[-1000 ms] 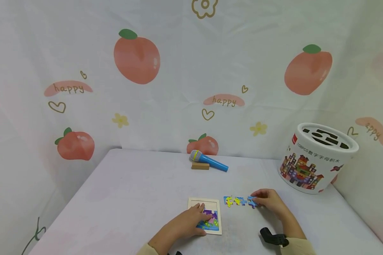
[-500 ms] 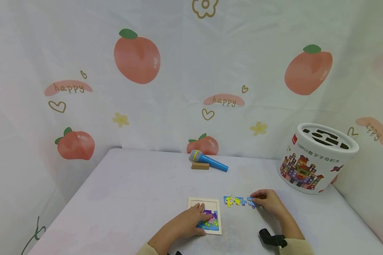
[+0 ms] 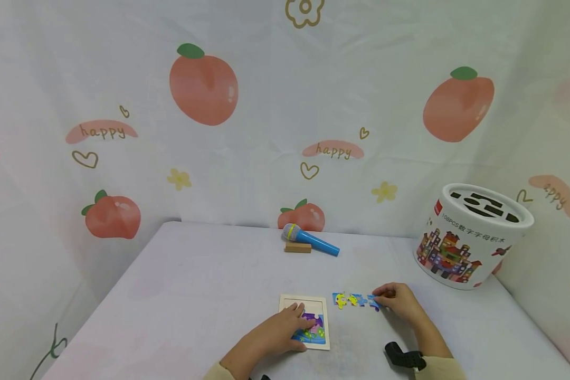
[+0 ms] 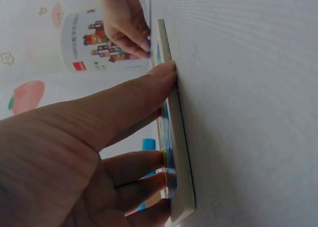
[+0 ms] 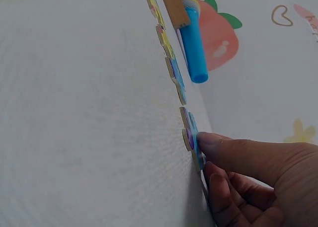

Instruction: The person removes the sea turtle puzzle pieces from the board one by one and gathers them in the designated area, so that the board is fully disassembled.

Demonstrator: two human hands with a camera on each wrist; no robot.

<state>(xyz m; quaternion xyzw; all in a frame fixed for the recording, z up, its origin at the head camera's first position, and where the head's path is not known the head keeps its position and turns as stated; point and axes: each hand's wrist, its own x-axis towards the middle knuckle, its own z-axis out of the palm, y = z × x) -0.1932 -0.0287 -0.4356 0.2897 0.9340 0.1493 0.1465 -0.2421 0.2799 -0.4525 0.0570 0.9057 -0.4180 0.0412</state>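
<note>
Wooden and pale, the puzzle board (image 3: 315,306) lies at the lower centre of the picture, where we see the left hand (image 3: 285,330) resting across it, fingers spread, thumb at its near edge. Slightly right, the right hand (image 3: 399,300) pinches the end piece (image 3: 372,302) beside a row of loose pieces (image 3: 340,300) on the bench (image 3: 209,295). We judge the step to be picking up that piece; next calls for a secure hold on its thin edge. Farther back, we find a brown block (image 3: 297,247) and blue microphone (image 3: 315,241) at centre, and a white tub (image 3: 472,237) at right.
</note>
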